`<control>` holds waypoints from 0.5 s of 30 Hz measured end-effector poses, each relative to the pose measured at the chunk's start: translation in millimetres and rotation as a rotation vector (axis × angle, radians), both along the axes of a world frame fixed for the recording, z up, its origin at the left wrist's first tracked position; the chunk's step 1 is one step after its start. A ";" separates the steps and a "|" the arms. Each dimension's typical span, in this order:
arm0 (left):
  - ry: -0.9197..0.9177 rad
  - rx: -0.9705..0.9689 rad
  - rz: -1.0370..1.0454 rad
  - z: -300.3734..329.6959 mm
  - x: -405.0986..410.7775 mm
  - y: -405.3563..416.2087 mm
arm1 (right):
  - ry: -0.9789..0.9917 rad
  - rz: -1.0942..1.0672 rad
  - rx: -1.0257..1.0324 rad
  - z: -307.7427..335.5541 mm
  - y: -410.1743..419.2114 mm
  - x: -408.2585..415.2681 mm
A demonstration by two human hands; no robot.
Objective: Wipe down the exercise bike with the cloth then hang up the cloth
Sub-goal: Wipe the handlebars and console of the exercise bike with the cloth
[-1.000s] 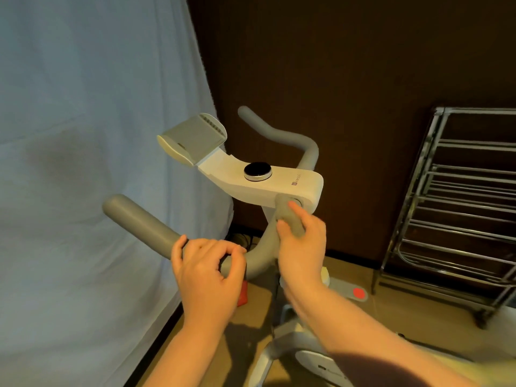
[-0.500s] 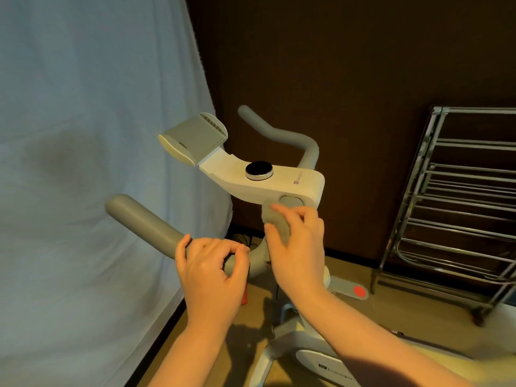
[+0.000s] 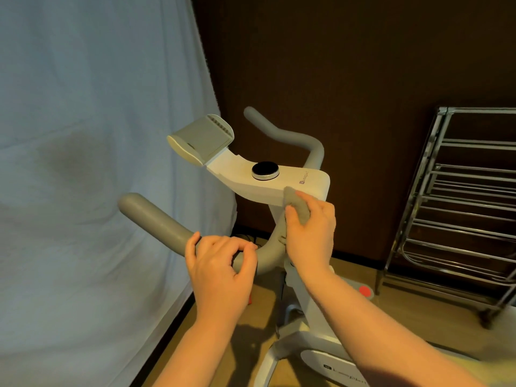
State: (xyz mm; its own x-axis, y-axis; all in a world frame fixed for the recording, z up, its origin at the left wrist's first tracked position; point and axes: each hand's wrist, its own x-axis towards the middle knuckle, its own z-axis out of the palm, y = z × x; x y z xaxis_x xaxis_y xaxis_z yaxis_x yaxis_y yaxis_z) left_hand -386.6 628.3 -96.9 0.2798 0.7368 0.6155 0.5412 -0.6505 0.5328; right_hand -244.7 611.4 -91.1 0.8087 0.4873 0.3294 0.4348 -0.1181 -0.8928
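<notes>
The white exercise bike's console [image 3: 251, 174] carries a black dial [image 3: 265, 170] and a grey tablet holder [image 3: 199, 139]. My right hand [image 3: 311, 233] pinches a small grey cloth [image 3: 297, 206] and presses it against the console's near side edge, just above the stem. My left hand [image 3: 220, 263] grips the grey left handlebar [image 3: 152, 216] near its bend. The right handlebar [image 3: 284, 135] curves behind the console.
A pale blue sheet [image 3: 92, 163] hangs along the left. A dark wall stands behind the bike. A chrome wire rack [image 3: 458, 210] stands at the right on the wooden floor. The bike's white lower frame [image 3: 315, 344] sits below my arms.
My right hand has moved the cloth leftward and slightly down along the console's near edge, then back up against it. My left hand has kept its grip on the handlebar.
</notes>
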 end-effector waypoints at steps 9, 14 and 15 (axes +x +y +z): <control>-0.005 0.003 -0.013 -0.8 -1.0 1.1 | 0.138 0.034 0.078 -12.9 1.4 6.7; 0.008 0.022 -0.034 -2.7 -3.2 3.0 | 0.502 -0.061 0.314 -26.5 -15.2 -44.9; 0.011 0.021 -0.032 -2.4 -2.4 3.5 | 0.566 -0.098 0.321 -24.6 -8.0 -35.8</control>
State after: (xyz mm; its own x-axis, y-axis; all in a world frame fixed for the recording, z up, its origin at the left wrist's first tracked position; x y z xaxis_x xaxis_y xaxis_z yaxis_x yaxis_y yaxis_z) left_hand -389.0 631.7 -99.3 0.3092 0.7147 0.6274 0.5257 -0.6782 0.5135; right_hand -280.5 603.3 -115.6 0.9355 0.3508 -0.0428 -0.1112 0.1771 -0.9779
